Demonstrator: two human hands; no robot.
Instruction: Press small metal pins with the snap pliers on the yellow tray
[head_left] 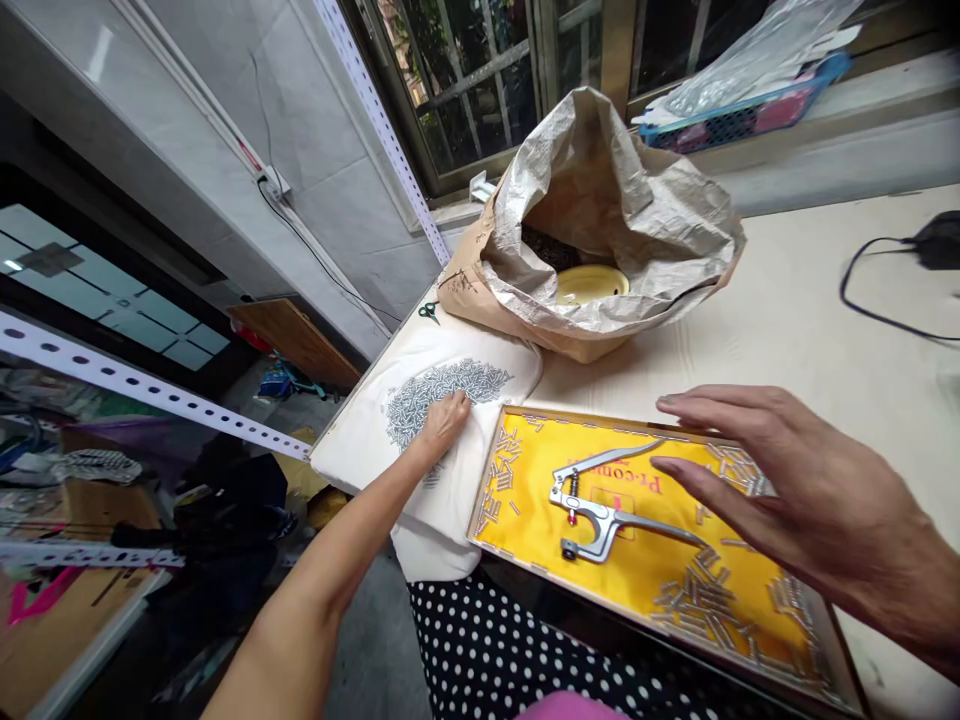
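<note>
My left hand (448,425) rests at the right edge of a heap of small grey metal pins (420,395), its fingers bunched together. What they pinch, if anything, is hidden. Under the heap lies a white cloth (360,440). Above the right part of a shallow tray (491,480) with a yellow lining, my right hand (795,490) hovers open, thumb apart from the fingers. Silver hand pliers (600,525) with a spring and a C-shaped jaw lie in the tray, handles pointing toward that hand. Loose metal pins (701,600) are scattered around the pliers.
Behind the tray stands an open paper-lined sack (480,260) with a yellow dish (592,284) inside. Green-handled scissors (429,312) lie near the table's left edge. A black adapter with a cable (937,240) is at far right; a blue basket (750,110) sits on the sill.
</note>
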